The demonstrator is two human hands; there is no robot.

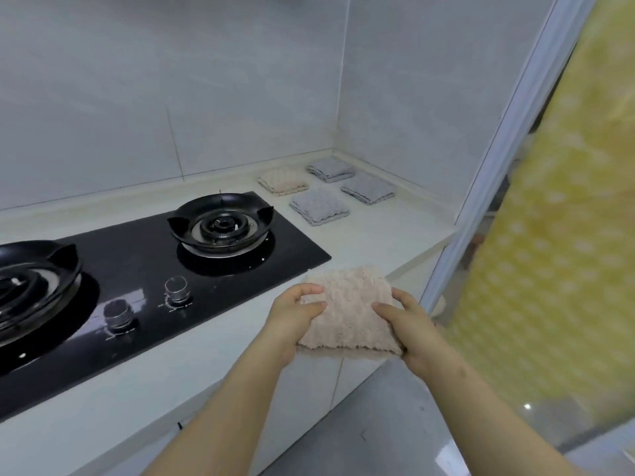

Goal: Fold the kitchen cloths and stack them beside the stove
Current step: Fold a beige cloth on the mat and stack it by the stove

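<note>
A folded pink fluffy cloth (348, 309) is held over the front edge of the white counter (388, 231). My left hand (292, 319) grips its left side and my right hand (410, 326) grips its right side. Further back, right of the black stove (144, 266), several folded cloths lie apart on the counter: a beige one (283, 180), a grey one (319, 206) in front of it, a grey one (330, 169) in the corner and another grey one (368, 187) beside the right wall.
The stove has two burners (221, 223) and two knobs (177, 289) at its front. Tiled walls close the back and right. A white door frame (494, 173) and a yellow dotted curtain (563, 235) stand at the right. Grey floor lies below.
</note>
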